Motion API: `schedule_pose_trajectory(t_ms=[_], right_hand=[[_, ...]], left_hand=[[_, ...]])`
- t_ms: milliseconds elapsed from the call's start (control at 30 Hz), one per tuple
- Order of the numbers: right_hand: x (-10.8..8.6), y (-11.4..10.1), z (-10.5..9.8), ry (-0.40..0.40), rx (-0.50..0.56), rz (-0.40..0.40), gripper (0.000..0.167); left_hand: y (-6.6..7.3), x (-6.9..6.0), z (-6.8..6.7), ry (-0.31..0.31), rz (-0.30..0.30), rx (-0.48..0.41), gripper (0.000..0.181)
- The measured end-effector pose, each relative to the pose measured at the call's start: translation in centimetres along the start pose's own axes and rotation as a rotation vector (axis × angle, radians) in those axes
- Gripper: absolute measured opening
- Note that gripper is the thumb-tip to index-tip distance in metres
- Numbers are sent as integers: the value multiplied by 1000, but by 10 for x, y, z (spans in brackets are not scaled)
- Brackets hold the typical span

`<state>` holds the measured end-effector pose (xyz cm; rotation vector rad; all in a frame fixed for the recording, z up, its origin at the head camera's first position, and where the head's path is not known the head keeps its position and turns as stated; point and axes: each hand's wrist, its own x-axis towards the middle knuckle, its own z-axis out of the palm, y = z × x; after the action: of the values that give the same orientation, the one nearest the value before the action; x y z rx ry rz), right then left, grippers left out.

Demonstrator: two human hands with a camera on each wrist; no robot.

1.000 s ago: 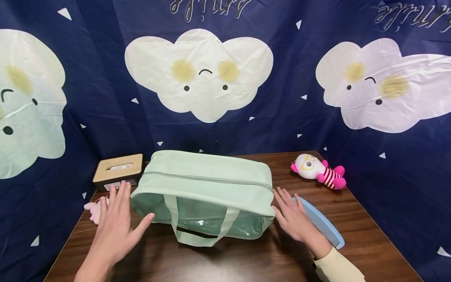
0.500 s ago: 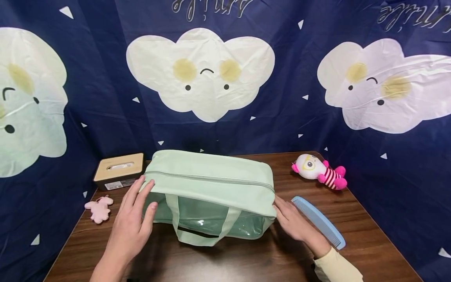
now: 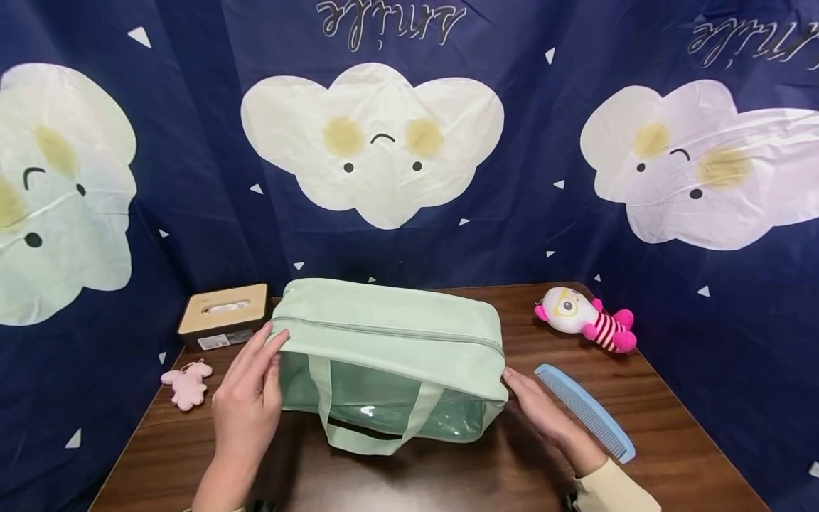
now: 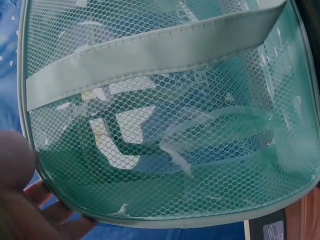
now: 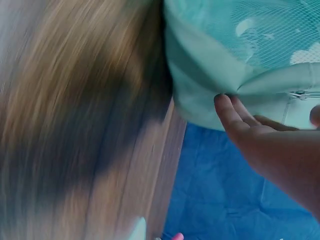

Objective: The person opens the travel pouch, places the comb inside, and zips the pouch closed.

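A pale green zippered bag [image 3: 390, 306] with a see-through mesh front stands on the table, its strap handle [image 3: 367, 444] hanging forward. My left hand [image 3: 246, 412] touches the bag's left end, fingers along its upper edge and thumb near the front corner. In the left wrist view, fingertips [image 4: 56, 212] meet the bag's piped border beside the mesh. At the opposite end, my right hand [image 3: 540, 405] presses with extended fingers. The right wrist view shows those fingers [image 5: 232, 115] against the fabric, close to a zipper pull [image 5: 300, 94]. The mesh looks through to the bag's inside.
Behind the left hand stands a tissue box [image 3: 224, 313] with a wooden top, and a small pink plush [image 3: 187, 387] lies before it. To the right are a blue comb [image 3: 585, 412] and a pink-and-white doll [image 3: 585, 318]. Dark blue cloth [image 3: 531, 235] surrounds the wooden table [image 3: 473, 483].
My left hand has moved right onto the bag's left end, uncovering the pink plush. My right hand has stayed at the right end, its fingers drawn closer together.
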<state>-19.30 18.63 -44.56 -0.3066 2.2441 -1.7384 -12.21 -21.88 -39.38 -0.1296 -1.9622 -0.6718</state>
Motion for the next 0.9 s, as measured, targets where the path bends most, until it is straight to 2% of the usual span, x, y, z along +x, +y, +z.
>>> schedule_pose_trajectory(t_ms=[133, 200, 267, 433, 567, 700, 900], right_hand=[[7, 4, -4, -83, 296, -26, 42], [9, 7, -8, -122, 390, -33, 32], [9, 10, -11, -149, 428, -38, 30], [7, 11, -17, -166, 455, -10, 33], [5, 5, -21, -185, 439, 15, 30], [5, -4, -26, -187, 407, 43, 28], [4, -14, -32, -185, 404, 67, 30]], left_hand=[[1, 3, 4, 46, -22, 14, 37], [2, 4, 6, 61, -27, 13, 38], [4, 3, 8, 60, -44, 17, 36], [8, -2, 10, 61, -93, 30, 33], [10, -4, 12, 73, -105, 40, 33], [10, -4, 11, 53, -132, 55, 29], [10, -4, 12, 50, -142, 47, 30]])
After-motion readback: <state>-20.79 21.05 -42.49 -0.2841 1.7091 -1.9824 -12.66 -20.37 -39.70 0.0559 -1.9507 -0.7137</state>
